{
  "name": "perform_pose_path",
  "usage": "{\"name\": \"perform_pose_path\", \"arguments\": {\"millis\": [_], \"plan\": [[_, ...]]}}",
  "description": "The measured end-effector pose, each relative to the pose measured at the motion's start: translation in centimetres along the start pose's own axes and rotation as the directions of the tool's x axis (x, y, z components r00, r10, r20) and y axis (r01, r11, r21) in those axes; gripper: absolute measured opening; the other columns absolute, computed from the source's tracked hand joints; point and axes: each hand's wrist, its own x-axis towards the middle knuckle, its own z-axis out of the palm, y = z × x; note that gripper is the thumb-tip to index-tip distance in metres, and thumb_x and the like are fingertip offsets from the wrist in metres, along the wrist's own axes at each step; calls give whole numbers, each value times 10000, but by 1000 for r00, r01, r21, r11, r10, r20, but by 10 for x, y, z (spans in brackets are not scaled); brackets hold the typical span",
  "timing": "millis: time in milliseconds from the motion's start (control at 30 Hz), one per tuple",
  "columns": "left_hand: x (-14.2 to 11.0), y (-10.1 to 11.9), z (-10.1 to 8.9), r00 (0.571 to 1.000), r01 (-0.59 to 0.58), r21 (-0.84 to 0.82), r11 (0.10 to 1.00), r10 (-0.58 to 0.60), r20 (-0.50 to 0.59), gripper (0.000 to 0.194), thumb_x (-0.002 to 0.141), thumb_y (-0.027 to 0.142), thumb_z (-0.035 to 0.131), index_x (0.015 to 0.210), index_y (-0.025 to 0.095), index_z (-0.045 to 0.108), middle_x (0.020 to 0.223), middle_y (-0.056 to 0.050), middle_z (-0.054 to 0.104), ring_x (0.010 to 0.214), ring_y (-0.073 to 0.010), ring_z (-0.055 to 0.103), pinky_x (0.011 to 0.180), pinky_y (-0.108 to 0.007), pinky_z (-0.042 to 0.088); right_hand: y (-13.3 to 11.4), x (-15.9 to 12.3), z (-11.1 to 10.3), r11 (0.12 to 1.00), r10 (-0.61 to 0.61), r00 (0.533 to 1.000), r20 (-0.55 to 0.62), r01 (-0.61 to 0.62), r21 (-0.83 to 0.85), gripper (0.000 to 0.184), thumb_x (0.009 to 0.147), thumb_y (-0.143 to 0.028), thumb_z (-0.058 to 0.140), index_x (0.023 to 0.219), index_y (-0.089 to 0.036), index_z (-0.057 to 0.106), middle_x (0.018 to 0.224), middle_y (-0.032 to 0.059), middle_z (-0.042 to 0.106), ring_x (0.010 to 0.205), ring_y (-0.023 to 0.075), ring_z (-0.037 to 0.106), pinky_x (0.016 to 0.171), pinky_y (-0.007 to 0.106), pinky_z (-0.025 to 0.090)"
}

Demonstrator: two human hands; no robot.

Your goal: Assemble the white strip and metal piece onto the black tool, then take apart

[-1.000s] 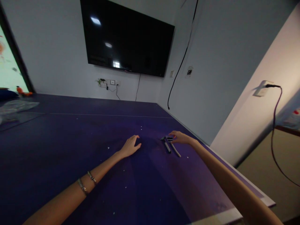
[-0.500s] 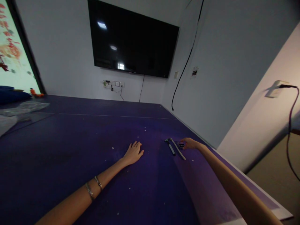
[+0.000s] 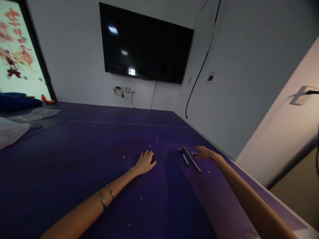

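My left hand (image 3: 146,162) lies flat on the purple tabletop (image 3: 99,159), fingers spread, holding nothing. Two bands circle that wrist. On the right, my right hand (image 3: 204,152) reaches out with its fingers extended, just above and beside a small dark and clear piece (image 3: 195,155) whose kind I cannot make out. Left of this piece lies a slim tool shaped like a razor (image 3: 185,159), with a dark head and grey handle. A long, slightly curved grey strip (image 3: 193,161) rests close alongside it.
Small white scraps (image 3: 124,156) dot the tabletop. Clear plastic (image 3: 37,114) and a white bag (image 3: 12,131) lie at the far left, near dark blue cloth (image 3: 18,101). A black cable (image 3: 199,71) hangs by the right wall. A television (image 3: 147,46) is mounted ahead.
My right hand's fingers have straightened and lifted away from the small piece, which lies on the table. The view has turned slightly left. My left hand stays flat in place.
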Motion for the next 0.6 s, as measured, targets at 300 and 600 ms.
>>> {"name": "perform_pose_path", "arguments": {"millis": [300, 600], "plan": [[-5, -5, -20, 996, 63, -57, 996, -60, 62, 516, 861, 459, 335, 1265, 144, 394, 1407, -159, 330, 1328, -306, 215, 1053, -504, 189, -93, 9, 9, 993, -96, 980, -176, 82, -84, 462, 785, -166, 416, 1237, -178, 513, 1257, 112, 525, 1094, 255, 532, 875, 348, 426], [-38, -67, -41, 971, 241, 49, 969, -240, -24, 480, 868, 426, 320, 1239, 141, 427, 1404, -173, 327, 1326, -326, 209, 1038, -527, 189, -166, 9, 57, 957, -287, 935, -208, 291, -11, 504, 835, -354, 438, 1289, -137, 459, 1354, 146, 415, 1235, 271, 376, 1002, 405, 303]]}}
